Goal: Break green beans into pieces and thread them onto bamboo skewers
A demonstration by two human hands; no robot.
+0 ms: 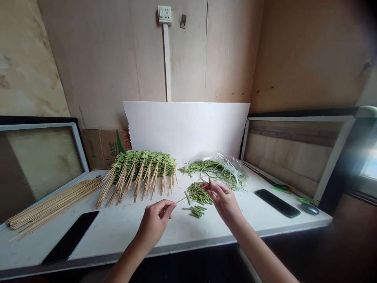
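My left hand pinches a thin bamboo skewer, which slants up to the right. One short green bean piece appears threaded on the skewer. At the skewer's far end, my right hand is closed, with a bean piece between thumb and fingertips. Whether the tip has pierced that piece is too small to tell. Beneath my hands lie a heap of cut bean pieces and a smaller cluster nearer me. Finished-looking bean skewers are stacked at left, their sticks pointing towards me.
Bare bamboo sticks lie at the left, beside a black phone. Long uncut beans rest in a clear plastic bag at the back. Another phone and a mouse are at right. A white board stands behind.
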